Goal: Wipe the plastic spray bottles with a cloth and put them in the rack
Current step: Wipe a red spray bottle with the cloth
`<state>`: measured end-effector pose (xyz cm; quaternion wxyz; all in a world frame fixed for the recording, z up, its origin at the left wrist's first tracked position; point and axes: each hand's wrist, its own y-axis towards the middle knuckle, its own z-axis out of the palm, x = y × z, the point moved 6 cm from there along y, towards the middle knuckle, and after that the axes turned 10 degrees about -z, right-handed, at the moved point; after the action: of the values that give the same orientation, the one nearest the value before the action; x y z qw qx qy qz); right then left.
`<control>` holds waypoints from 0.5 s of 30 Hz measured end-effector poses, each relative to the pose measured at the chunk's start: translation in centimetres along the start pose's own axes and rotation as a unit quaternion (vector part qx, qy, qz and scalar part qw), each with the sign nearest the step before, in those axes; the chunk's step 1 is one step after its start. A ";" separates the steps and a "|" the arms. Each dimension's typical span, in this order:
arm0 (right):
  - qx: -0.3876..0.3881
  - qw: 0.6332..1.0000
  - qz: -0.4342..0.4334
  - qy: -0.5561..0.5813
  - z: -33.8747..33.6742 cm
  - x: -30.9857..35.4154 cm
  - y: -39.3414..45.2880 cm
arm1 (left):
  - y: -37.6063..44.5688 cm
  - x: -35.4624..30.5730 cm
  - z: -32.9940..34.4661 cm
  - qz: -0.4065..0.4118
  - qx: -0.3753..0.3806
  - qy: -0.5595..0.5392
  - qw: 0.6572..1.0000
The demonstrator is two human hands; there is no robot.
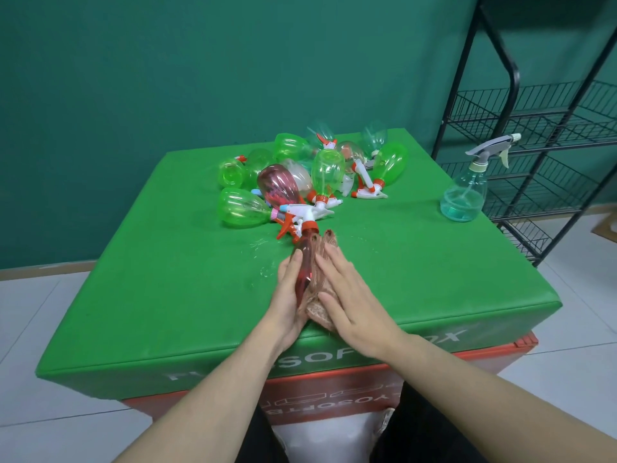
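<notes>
Left hand [289,289] holds red bottle [304,262]; right hand [347,295] presses cloth [322,315] against it, on green table [417,262].

A green padded block [400,262] is filling mid-frame, carrying a heap of spray bottles [310,175] upper-centre and a blue-green spray bottle [464,198] standing right.

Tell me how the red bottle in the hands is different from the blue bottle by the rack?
The red bottle lies tipped between the left hand and right hand; the blue bottle stands upright alone. The red one has an orange collar, the blue one a grey trigger and some liquid inside. Both are see-through spray bottles.
</notes>
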<state>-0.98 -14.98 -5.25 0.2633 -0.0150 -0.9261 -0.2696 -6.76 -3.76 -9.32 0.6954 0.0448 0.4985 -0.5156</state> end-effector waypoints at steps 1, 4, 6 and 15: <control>0.003 1.000 -0.010 -0.010 0.1 0.0 -0.3 | 0.0 0.0 0.0 -0.004 -0.001 -0.014 1.000; -0.009 0.998 -0.046 -0.037 0.3 0.0 -1.1 | 0.2 -0.1 0.0 -0.013 -0.001 -0.040 0.999; -0.013 0.997 -0.065 -0.047 0.3 0.1 -1.5 | 0.5 -0.1 -0.3 -0.003 0.000 -0.063 0.998; -0.081 0.997 -0.011 -0.001 -2.5 0.3 1.5 | -0.7 -0.2 2.5 -0.020 0.076 0.038 0.996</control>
<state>0.24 -15.00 -2.59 0.2575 -0.0261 -0.9016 -0.3465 -5.71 -5.36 -7.61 0.6601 0.1068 0.4845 -0.5641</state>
